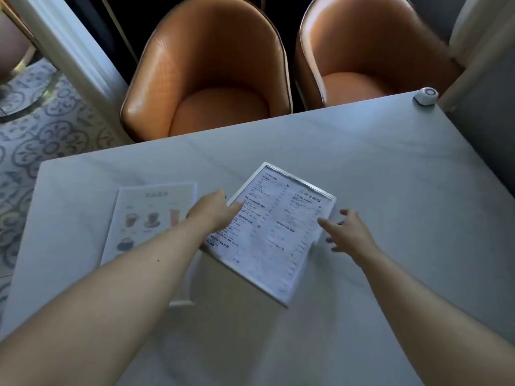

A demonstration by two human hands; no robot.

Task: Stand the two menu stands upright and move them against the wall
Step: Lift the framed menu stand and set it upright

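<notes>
Two menu stands lie on a pale table point(390, 176). The text menu stand point(274, 232), a clear frame with printed drink lists, sits tilted in the middle, its near edge raised off the table. My left hand point(213, 211) rests on its left edge, fingers on the printed face. My right hand point(348, 232) is at its right edge, fingers spread and touching the rim. The picture menu stand point(145, 215), showing cups and drinks, lies flat to the left, partly hidden by my left forearm.
Two orange leather chairs point(211, 71) point(370, 51) stand at the table's far side. A small white round device point(425, 96) sits at the far right corner, beside the pale wall point(479, 79). Patterned floor tiles point(41, 129) lie to the left.
</notes>
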